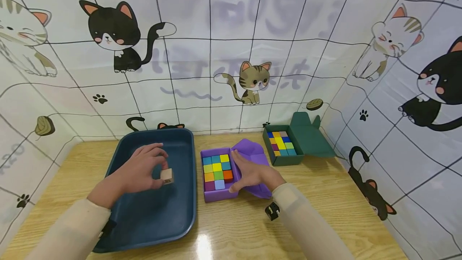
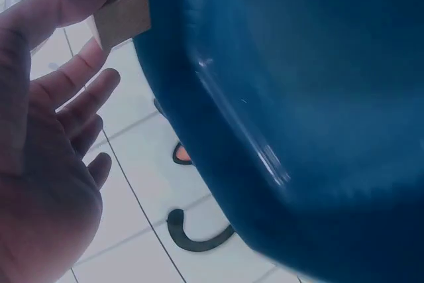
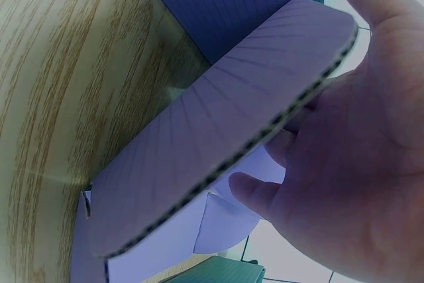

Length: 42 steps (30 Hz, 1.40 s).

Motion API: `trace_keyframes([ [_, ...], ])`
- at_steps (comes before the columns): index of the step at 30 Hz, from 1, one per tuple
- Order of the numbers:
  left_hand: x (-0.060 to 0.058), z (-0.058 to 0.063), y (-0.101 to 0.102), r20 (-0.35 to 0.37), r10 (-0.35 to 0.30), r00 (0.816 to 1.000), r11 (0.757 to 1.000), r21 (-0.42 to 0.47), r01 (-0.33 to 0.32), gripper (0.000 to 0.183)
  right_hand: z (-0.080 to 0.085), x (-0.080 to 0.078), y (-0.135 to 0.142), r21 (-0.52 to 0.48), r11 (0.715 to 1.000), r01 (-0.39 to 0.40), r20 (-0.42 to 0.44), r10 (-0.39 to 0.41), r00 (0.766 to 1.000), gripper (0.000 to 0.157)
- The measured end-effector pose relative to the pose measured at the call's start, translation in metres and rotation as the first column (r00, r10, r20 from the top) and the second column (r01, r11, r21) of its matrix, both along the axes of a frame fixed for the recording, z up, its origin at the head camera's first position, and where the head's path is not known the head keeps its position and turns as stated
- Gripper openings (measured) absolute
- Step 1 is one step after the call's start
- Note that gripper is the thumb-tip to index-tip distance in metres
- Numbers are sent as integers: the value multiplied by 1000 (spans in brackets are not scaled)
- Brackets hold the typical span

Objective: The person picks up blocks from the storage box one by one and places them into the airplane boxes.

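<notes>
My left hand (image 1: 146,169) pinches a plain wooden cube (image 1: 167,176) between thumb and fingers, above the dark blue tray (image 1: 151,220). In the left wrist view a dark mark shows on one face of the cube (image 2: 124,11). An uncovered purple box (image 1: 221,197) holds rows of coloured cubes (image 1: 217,167), among them yellow, blue, green and orange. With thumb and forefinger spread apart, my right hand (image 1: 252,171) rests at the box's right wall, over its folded-back lid (image 1: 254,153). That lid partly hides the right fingers in the right wrist view.
A dark green box (image 1: 286,160) of coloured cubes stands behind on the right, its lid (image 1: 312,139) folded out. A small black object (image 1: 272,211) shows by the right wrist. Cat-patterned sheeting (image 1: 202,59) rises behind and beside the wooden table (image 1: 231,232).
</notes>
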<state>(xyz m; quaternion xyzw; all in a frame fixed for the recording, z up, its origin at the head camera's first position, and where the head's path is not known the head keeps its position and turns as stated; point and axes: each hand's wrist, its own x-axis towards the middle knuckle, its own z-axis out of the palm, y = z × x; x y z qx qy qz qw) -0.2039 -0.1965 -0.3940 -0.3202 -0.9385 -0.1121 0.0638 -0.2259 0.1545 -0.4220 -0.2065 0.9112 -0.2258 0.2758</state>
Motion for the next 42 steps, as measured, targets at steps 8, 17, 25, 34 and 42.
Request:
trace_keyframes([
  [8, -15, 9, 45, 9, -54, 998, 998, 17, 54, 20, 1, 0, 0, 1, 1000, 6, 2, -6, 1000, 123],
  [17, -25, 9, 102, 53, -96, 994, 995, -5, 96, 20, -1, -2, 0, 30, 1000, 11, 6, -11, 1000, 125],
  [25, -23, 1, 140, 124, -136, 983, 988, -52, 144, 21, 0, -3, 1, 24, 1000, -9, 18, 8, 1000, 123],
  [34, -20, -8, 161, 200, -152, 968, 980, -95, 173, 26, 2, -2, 0, 15, 1000, -22, 21, 22, 1000, 122],
  [42, -20, -23, 165, 230, -117, 966, 978, -142, 153, 19, 1, -3, 0, 9, 1000, -21, 28, 21, 999, 123],
])
